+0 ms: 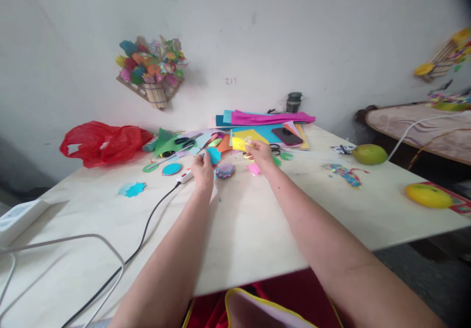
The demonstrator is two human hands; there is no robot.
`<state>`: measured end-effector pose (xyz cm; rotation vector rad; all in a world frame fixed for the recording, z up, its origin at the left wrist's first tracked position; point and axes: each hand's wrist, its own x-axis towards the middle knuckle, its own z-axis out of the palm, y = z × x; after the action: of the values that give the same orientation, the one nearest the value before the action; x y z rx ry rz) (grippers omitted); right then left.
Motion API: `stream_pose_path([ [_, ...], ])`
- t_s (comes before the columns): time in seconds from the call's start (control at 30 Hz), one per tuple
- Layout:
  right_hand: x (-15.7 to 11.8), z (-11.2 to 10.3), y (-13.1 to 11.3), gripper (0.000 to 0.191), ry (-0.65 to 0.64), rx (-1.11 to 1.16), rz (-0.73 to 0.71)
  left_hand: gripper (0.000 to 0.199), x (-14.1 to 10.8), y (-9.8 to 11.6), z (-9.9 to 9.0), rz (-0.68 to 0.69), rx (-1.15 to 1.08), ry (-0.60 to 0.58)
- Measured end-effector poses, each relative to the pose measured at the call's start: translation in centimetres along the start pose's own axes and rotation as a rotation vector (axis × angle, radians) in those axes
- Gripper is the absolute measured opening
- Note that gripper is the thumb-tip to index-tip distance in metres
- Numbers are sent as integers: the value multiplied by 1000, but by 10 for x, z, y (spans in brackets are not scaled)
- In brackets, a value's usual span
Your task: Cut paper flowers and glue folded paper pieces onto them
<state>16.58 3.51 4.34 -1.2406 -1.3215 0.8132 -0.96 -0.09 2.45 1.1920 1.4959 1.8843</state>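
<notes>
Over the middle of the table, my left hand [202,169] pinches a blue scalloped paper piece [214,156]. To its right, my right hand [260,152] is closed on a small yellow piece [240,143], with something clear and shiny at the fingertips. A white glue gun [185,176] with a black cord lies beside my left hand. Between the hands sits a stack of scalloped paper shapes [225,171], and a pink piece [253,169] lies below my right hand. A blue disc [171,169] and another blue scalloped piece [135,189] rest at the left.
A red plastic bag [105,144] is at the back left, near dark scissors [188,140]. Coloured sheets [272,118] and a phone [286,136] lie at the back. Mangoes [370,154] are at the right. A white power strip [20,217] and cables occupy the left.
</notes>
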Motion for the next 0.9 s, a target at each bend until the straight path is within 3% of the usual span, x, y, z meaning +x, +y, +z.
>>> stream_pose_path([
  [0.13,9,-5,3,26,11,-484,-49,29,-12,3,5,-161,-169,-169],
  [0.3,20,-2,2,29,-70,-862,-109,30,-16,-3,7,-225,-183,-211],
  [0.57,43,-4,8,30,-180,-1001,-81,21,-23,0,8,-255,-198,-292],
  [0.7,40,0,12,34,-141,-1015,-99,21,-24,-1,8,-241,-167,-339],
  [0.9,44,-2,14,34,-181,-861,-93,21,-24,-4,9,-233,-116,-368],
])
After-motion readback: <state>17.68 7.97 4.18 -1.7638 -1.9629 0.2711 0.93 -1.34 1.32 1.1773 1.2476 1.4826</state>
